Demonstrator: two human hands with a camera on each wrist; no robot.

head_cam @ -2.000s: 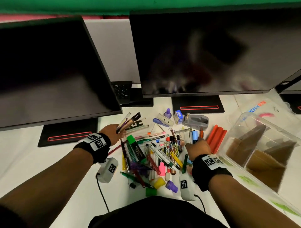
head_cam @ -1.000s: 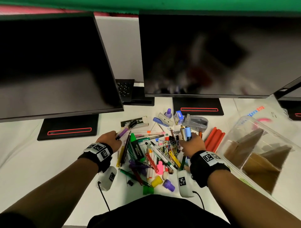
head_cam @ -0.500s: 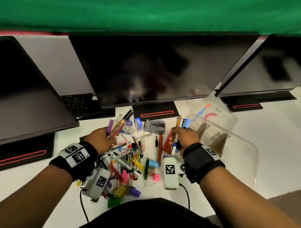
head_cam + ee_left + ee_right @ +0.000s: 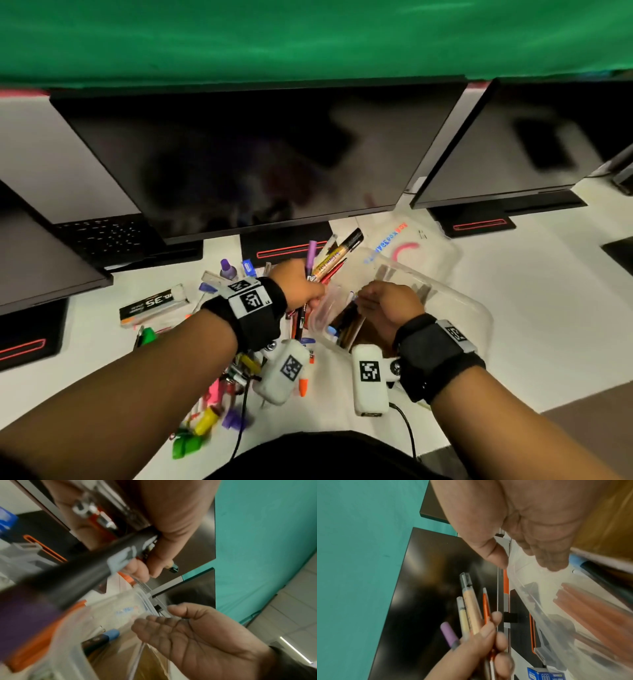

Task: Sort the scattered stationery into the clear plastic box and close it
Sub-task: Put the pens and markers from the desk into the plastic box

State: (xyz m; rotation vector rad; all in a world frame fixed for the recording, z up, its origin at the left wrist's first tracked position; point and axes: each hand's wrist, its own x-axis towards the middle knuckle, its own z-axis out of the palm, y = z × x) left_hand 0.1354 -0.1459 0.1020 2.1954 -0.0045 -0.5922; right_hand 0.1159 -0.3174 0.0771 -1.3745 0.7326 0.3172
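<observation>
White tabletop (image 4: 534,308), dark monitors (image 4: 260,161) behind: left hand (image 4: 297,284) clutching bundle of pens (image 4: 334,260) beside clear plastic box (image 4: 455,308); right hand (image 4: 390,306) over it, fingers relaxed, empty.

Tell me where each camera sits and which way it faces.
Head: worn on the head, looks down over both forearms at the clear plastic box.
Left wrist: looks along the left hand gripping pens; the right hand is open over the box.
Right wrist: looks along the right hand toward the left hand's pens.
All three show the box.
</observation>
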